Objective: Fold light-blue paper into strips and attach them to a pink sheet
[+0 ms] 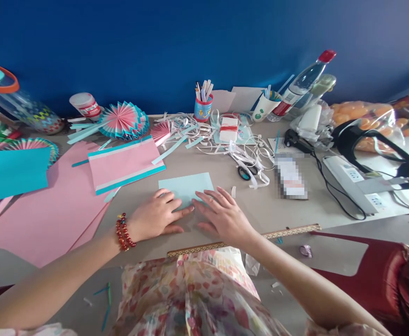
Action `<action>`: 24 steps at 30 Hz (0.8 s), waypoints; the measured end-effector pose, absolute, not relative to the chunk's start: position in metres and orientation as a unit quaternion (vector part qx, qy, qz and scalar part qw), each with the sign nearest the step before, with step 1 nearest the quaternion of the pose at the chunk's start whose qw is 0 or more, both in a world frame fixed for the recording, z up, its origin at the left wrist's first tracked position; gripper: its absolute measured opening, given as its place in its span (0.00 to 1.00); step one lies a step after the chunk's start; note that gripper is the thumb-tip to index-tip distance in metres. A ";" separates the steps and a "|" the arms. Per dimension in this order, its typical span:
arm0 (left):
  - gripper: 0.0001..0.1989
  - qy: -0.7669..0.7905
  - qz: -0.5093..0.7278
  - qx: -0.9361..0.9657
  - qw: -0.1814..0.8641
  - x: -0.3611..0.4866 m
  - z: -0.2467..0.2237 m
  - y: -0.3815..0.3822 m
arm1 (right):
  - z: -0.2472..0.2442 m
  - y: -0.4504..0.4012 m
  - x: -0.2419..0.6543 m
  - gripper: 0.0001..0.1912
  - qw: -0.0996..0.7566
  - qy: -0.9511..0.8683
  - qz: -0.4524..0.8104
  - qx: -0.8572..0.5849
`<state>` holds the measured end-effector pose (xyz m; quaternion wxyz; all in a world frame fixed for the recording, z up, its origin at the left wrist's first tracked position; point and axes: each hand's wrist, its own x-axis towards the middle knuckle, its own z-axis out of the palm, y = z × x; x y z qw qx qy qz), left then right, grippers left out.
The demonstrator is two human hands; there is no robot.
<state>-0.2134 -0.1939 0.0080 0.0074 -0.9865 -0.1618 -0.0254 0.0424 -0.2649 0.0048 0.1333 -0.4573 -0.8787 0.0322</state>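
Note:
A pale blue sheet of paper (186,183) lies flat on the table in front of me. My left hand (160,212) rests on its near left part, fingers stretched out and apart. On the near right part lies my right hand (221,212), also with fingers spread. The fingertips of both hands come close together over the paper's near edge, which they partly hide. Left of the paper is a pink sheet with blue and white borders (125,163). Beyond it stands a pleated pink and blue paper fan (125,121).
Large pink sheets (57,200) and a blue sheet (13,172) cover the left. Scissors (245,173) lie among white ribbons and paper strips. Along the wall stand a pen cup (203,109), a paper cup (264,106) and a tilted bottle (300,86). At right are a phone (291,177) and a power strip (353,182).

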 end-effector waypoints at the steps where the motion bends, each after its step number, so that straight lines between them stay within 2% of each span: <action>1: 0.28 -0.164 -0.024 -0.986 0.010 -0.214 0.008 -0.194 | 0.003 -0.268 0.041 0.27 0.124 -0.881 0.031 -0.455; 6: 0.31 -0.166 -0.041 -0.985 0.001 -0.214 0.007 -0.194 | -0.006 -0.287 0.051 0.34 0.086 -0.865 0.027 -0.494; 10: 0.33 -0.168 -0.046 -0.985 -0.009 -0.216 0.004 -0.194 | -0.004 -0.300 0.064 0.32 0.081 -0.836 0.006 -0.543; 15: 0.34 -0.168 -0.051 -0.984 -0.006 -0.215 0.004 -0.194 | 0.009 -0.299 0.065 0.28 0.131 -0.790 -0.026 -0.599; 20: 0.34 -0.175 -0.034 -0.984 0.009 -0.213 0.007 -0.196 | 0.010 -0.287 0.042 0.35 0.117 -0.865 0.003 -0.488; 24: 0.36 -0.200 -0.027 -0.979 0.015 -0.216 0.006 -0.203 | -0.003 -0.284 0.033 0.38 0.101 -0.880 0.010 -0.464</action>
